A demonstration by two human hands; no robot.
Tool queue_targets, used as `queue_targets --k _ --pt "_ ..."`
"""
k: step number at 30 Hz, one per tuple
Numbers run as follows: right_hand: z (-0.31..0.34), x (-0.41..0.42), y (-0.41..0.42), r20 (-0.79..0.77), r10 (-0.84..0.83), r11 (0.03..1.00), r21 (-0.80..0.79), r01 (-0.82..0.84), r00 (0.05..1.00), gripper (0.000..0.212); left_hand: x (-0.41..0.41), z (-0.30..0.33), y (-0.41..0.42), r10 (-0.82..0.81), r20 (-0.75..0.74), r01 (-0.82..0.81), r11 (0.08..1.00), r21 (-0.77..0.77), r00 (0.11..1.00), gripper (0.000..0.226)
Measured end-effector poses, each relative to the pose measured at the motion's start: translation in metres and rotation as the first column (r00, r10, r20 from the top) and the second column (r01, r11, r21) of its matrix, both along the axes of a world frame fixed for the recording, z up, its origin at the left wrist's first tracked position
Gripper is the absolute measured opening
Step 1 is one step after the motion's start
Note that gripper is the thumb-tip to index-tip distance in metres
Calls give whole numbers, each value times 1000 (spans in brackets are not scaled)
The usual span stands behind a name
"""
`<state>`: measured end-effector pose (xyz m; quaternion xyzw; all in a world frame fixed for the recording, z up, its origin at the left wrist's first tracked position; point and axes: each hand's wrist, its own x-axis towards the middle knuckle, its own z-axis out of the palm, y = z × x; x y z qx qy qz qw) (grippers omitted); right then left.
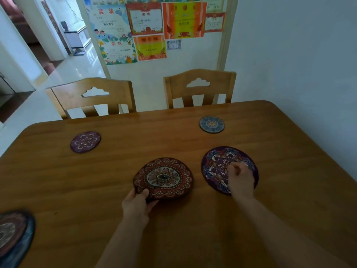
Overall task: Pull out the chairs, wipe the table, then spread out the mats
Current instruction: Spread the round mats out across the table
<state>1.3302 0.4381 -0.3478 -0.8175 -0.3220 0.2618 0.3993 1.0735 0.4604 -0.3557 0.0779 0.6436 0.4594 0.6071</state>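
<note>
Near the front edge of the surface, the left hand grips the near rim of the red mat, thumb on top and fingers curled beneath, lifting that edge a little; judging from the tilt, it is being slid or set into its spot. At about three o'clock from it, the right hand rests over the purple mat with fingers loosely curled, seemingly pinching or pressing the cloth to settle it flat; whether it truly holds the fabric I cannot tell.

Further out, a small dark mat lies at ten o'clock from the hands and a small blue mat at one o'clock, each well apart from the others and each opposite a wooden chair or its neighbour, the second chair. That spacing suggests one place per seat. At eight o'clock, by the left edge of the view, a stack of mats waits, blurred, so the spreading is likely part done.

Beyond the chairs, colourful certificates cover the wall.
</note>
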Motion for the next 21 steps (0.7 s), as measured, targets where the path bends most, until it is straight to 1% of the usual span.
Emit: queue_targets --k 1,2,3,4,6,7,9,11,12,14,16,18,21 --pt "3 -19 5 -132 109 991 -57 -117 985 29 -4 1 1 -6 13 6 1000 -6 1000 51" --pt "4 -39 11 -275 183 965 -131 -226 944 30 -7 1 2 -12 17 12 1000 -8 1000 51" --pt "5 -58 17 -394 208 929 -208 -307 895 29 -11 2 3 -20 14 20 1000 -7 1000 51" --pt "3 -75 21 -479 194 897 -266 -353 856 30 -14 1 5 -26 2 26 1000 -3 1000 50" --pt "-6 -101 30 -542 111 893 -314 -323 833 36 -22 1 11 -60 -56 60 998 9 997 46" --pt "-11 -111 34 -539 76 912 -303 -277 839 36 -27 0 15 -93 -111 94 996 7 989 45" --pt "-19 -120 42 -471 41 948 -260 -183 881 31 -33 -2 25 -185 -237 188 982 -13 954 46" --pt "-23 -125 50 -395 36 971 -203 -125 918 33 -39 -6 32 -263 -340 266 963 -38 903 51" --pt "-24 -127 54 -377 42 978 -173 -115 925 36 -41 -8 35 -275 -376 281 959 -39 885 52" --pt "-20 -134 60 -361 65 977 -166 -132 930 39 -47 -11 40 -229 -429 252 968 -2 874 48" --pt "-22 -141 65 -420 37 971 -199 -132 907 46 -56 -14 46 -171 -485 220 974 47 858 43" --pt "-28 -146 67 -471 12 969 -212 -126 882 49 -67 -16 51 -185 -508 250 966 61 841 41" --pt "-40 -148 68 -387 19 974 -199 -103 922 34 -77 -17 53 -307 -456 335 942 -21 835 39"
